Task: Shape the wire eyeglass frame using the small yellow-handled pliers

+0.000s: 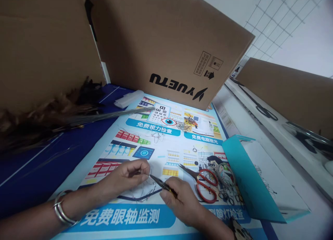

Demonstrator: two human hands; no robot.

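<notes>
My left hand point(132, 175) is closed in a pinch around a thin wire, most of it hidden by the fingers. My right hand point(183, 200) grips a pair of pliers point(161, 183), dark-jawed with a bit of yellow on the handle. The tips of the pliers meet the wire at my left fingertips. Below the left hand lie loose loops of thin wire point(144, 191) on the printed sheet point(166, 163). To the right of the pliers rest red-handled scissors point(205, 184), their blades pointing up and left.
A roll of tape point(226, 174) and a tangle of small wire pieces point(231, 195) lie beside the scissors. Farther right stands an open teal box point(249, 179). A bundle of long wires point(117, 114) and brown feathery material point(49, 115) lie left. Large cardboard point(161, 42) stands behind.
</notes>
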